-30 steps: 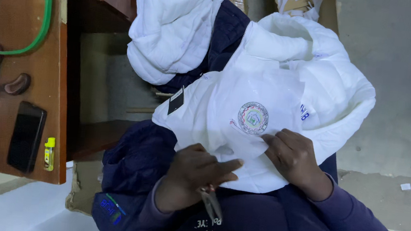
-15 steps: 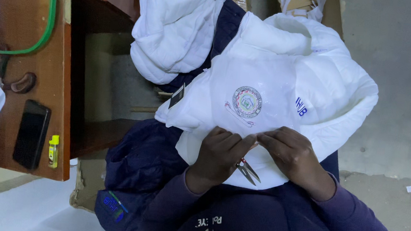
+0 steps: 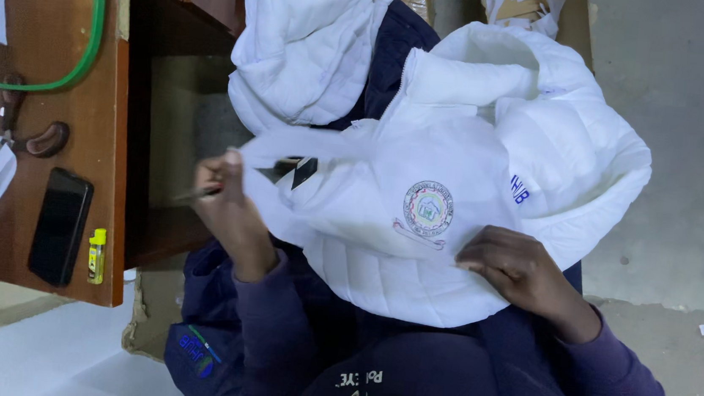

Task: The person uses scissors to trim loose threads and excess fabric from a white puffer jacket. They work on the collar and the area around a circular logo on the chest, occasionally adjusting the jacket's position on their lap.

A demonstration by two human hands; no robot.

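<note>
Head | left hand [image 3: 228,204] grip: small snips [image 3: 200,193] | white jacket [image 3: 418,221] just right

The small tool [image 3: 200,193] in the left hand [image 3: 228,204] is motion-blurred; the white jacket [image 3: 418,221] hides the lap.

The left hand [image 3: 228,204] was raised with fingers pinched together, while the right hand [image 3: 516,267] lay flat, palm down, fingers spread leftward.

Dim, even light; perhaps slight blur
</note>
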